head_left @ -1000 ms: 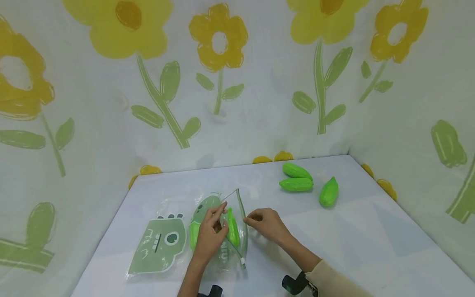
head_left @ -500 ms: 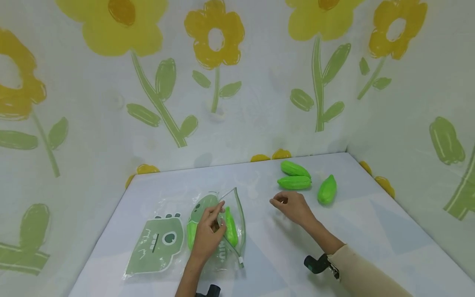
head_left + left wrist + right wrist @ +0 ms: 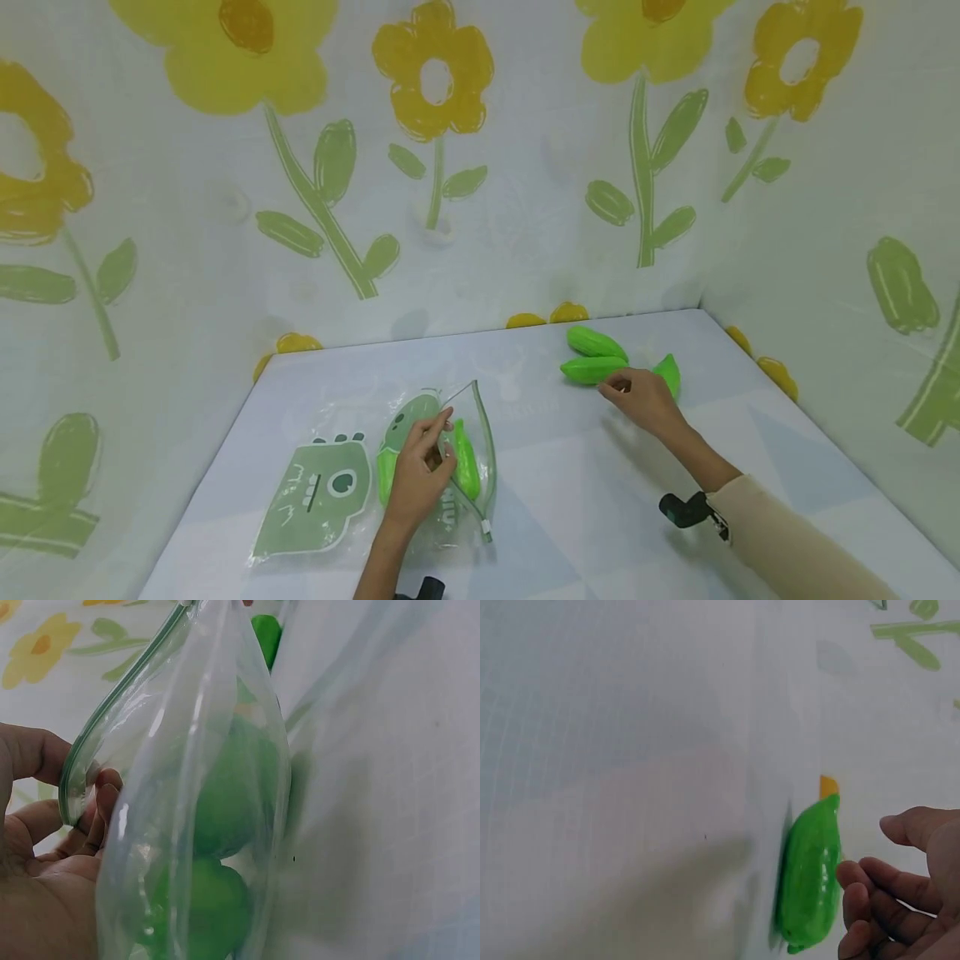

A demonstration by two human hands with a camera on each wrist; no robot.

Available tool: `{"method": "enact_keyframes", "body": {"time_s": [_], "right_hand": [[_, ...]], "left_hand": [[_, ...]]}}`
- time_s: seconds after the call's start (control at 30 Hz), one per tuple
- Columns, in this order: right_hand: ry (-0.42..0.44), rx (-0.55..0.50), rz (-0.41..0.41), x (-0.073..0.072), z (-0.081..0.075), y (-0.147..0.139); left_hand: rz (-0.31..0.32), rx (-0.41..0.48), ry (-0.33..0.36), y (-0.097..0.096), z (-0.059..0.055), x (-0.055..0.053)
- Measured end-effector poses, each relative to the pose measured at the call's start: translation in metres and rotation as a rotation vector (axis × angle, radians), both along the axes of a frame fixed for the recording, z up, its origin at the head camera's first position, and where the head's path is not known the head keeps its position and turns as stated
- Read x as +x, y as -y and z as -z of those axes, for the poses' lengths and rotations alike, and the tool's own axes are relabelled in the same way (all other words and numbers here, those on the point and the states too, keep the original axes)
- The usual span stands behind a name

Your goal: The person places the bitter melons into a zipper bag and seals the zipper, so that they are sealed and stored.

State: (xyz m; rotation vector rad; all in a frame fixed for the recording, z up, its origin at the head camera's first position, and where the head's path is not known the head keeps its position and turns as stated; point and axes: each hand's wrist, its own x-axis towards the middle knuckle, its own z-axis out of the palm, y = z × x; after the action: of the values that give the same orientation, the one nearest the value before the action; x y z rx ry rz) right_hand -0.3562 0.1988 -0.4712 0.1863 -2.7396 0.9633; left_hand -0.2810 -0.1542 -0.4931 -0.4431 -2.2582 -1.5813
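My left hand (image 3: pixel 420 479) pinches the zip edge of a clear zip bag (image 3: pixel 150 772), thumb on one side and fingers behind. The bag has a green print and a slider, and its mouth gapes. Inside it lie green ridged, gourd-like pieces (image 3: pixel 467 462), blurred through the plastic in the left wrist view. My right hand (image 3: pixel 647 400) hovers at the back right, fingers loosely bent, holding nothing. Beside its fingertips in the right wrist view lies a glossy green gourd-like piece (image 3: pixel 810 877). In the head view this hand partly covers one such piece (image 3: pixel 670 372).
Two more green pieces (image 3: pixel 596 369) lie close together at the back of the white table (image 3: pixel 540 517). Flat at the left is a clear bag with a green monster face (image 3: pixel 330 500). Flower-printed walls (image 3: pixel 517 208) rise along the back and sides.
My right hand has left the bag's zip edge and moved right and back to the loose green pieces. My left hand has kept its grip on the bag.
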Motion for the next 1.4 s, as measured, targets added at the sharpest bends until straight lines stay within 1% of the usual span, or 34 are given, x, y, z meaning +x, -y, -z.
{"method": "enact_keyframes", "body": {"time_s": [0.13,0.27,0.4,0.53,0.57,0.67,0.8,0.97,1.07,1.17,1.27,1.4], "right_hand": [[-0.021,0.017,0.029,-0.005,-0.001,-0.019],[-0.045,0.03,0.066,-0.005,-0.003,-0.034],[-0.037,0.037,0.099,-0.006,-0.003,-0.049],[-0.015,0.035,0.133,-0.007,-0.002,-0.062],[-0.012,0.036,0.142,-0.007,-0.001,-0.065],[-0.002,0.043,0.16,-0.009,0.001,-0.072],[0.026,0.062,0.19,-0.011,0.003,-0.079],[0.086,0.132,0.216,-0.012,0.005,-0.086],[0.156,0.165,0.212,-0.013,0.005,-0.089],[0.251,0.137,0.214,-0.013,0.006,-0.09],[0.332,0.061,0.232,-0.012,0.006,-0.091],[0.385,-0.015,0.252,-0.01,0.004,-0.089]], "left_hand": [[0.002,-0.003,0.008,-0.005,-0.018,0.011],[-0.003,0.011,-0.007,-0.006,-0.016,0.011],[-0.015,0.004,-0.001,-0.006,-0.012,0.008],[-0.034,-0.009,0.013,-0.003,0.0,0.001],[-0.035,-0.012,0.012,-0.002,0.004,-0.002],[-0.024,-0.005,0.014,0.001,0.013,-0.007],[-0.006,0.002,0.016,0.004,0.016,-0.009],[0.004,-0.009,0.006,0.004,0.014,-0.008],[0.008,-0.015,0.001,0.003,0.014,-0.007],[0.008,-0.016,0.001,0.003,0.014,-0.007],[0.006,-0.016,-0.002,0.004,0.015,-0.008],[0.001,-0.016,-0.007,0.004,0.016,-0.008]]}}
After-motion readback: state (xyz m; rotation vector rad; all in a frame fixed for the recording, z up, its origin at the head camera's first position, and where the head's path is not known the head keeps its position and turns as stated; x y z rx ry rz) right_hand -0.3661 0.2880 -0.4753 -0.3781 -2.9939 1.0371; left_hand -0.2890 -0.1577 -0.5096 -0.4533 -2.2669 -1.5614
